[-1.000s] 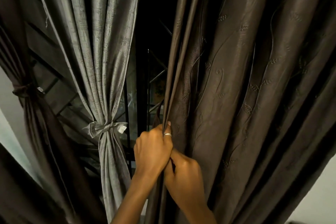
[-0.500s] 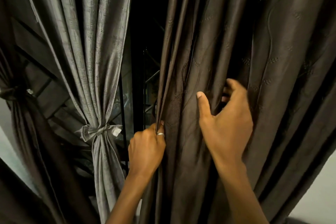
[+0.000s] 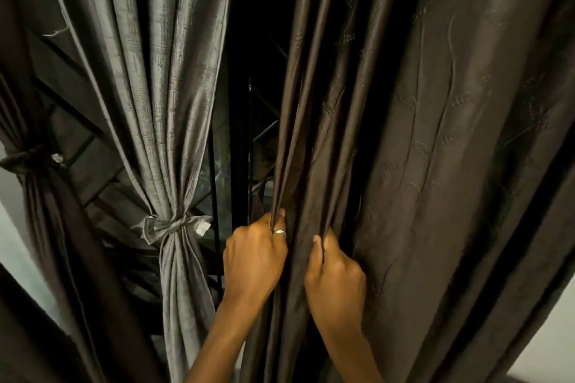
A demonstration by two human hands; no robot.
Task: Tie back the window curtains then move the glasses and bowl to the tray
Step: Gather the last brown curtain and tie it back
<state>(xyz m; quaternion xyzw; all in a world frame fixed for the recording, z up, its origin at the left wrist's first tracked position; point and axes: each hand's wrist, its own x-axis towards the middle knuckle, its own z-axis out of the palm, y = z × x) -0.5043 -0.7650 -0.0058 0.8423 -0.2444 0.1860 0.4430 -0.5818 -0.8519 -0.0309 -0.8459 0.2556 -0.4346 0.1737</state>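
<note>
Brown curtain (image 3: 420, 149): hung loose over the right half of the frame, from the top edge to the bottom; not yet tied back.
Fabric: looked soft and limp, with a slight sheen and stitched leaf sprigs; judged fairly heavy for its length, and likely to slide through a slack grip.
Left hand (image 3: 253, 255): sat at lower centre, fingers closed tight round the curtain's leading edge folds; a ring (image 3: 279, 232) showed on one finger.
Right hand (image 3: 336, 274): sat just beside the left, slightly lower, fingers curled shut on a further pleat of the same panel.
Step in hand: gathering the pleats into one bundle, by my judgement.
Where to hold: at about the height of the hands, with the whole width bunched before any tie goes round; pinching single folds would probably let the rest spill.
Grey curtain (image 3: 161, 102): hung left of centre, already cinched by a knotted tie (image 3: 174, 225) of its own cloth.
Dark curtain (image 3: 40, 211): hung at the left edge, also bound at mid-height.
Window (image 3: 245, 134): dark gap between the grey and brown panels, with black bars visible.
Tie for the brown panel: could not be made out.
Glasses, bowl, tray: none in view.
</note>
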